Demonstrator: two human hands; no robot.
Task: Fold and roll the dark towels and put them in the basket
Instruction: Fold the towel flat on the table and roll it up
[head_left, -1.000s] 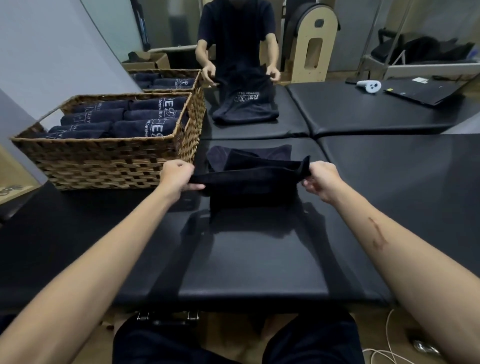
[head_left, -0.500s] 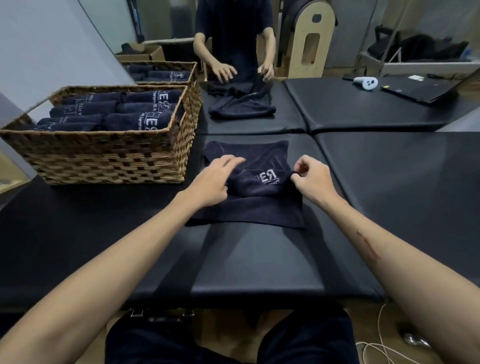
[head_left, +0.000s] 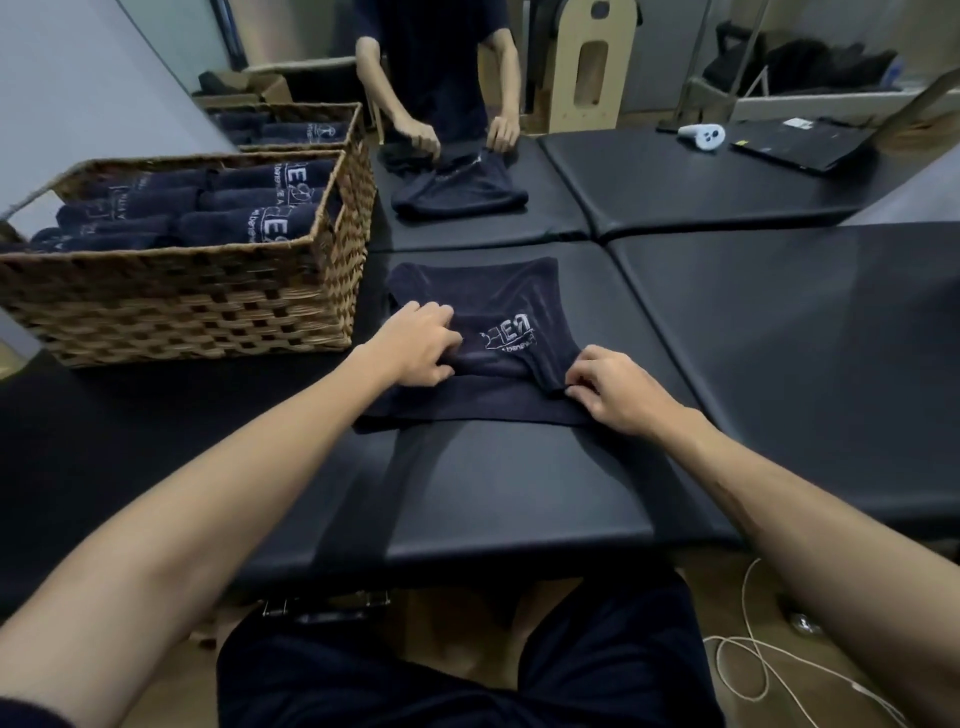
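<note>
Towel (head_left: 483, 395) w/ white "RE" logo

A second ago the dark navy terry towel (head_left: 470, 374) with the white embroidered logo hung stretched between both hands above the black padded surface (head_left: 498, 499). It now lies flat there, its near part folded into a thick band with the logo facing up. The left hand (head_left: 418, 349) has left the towel's upper corner and come down onto the band's left end, fingers curled into the cloth. The right hand (head_left: 615, 391) has dropped to the band's right end and pinches the fold there.
</note>
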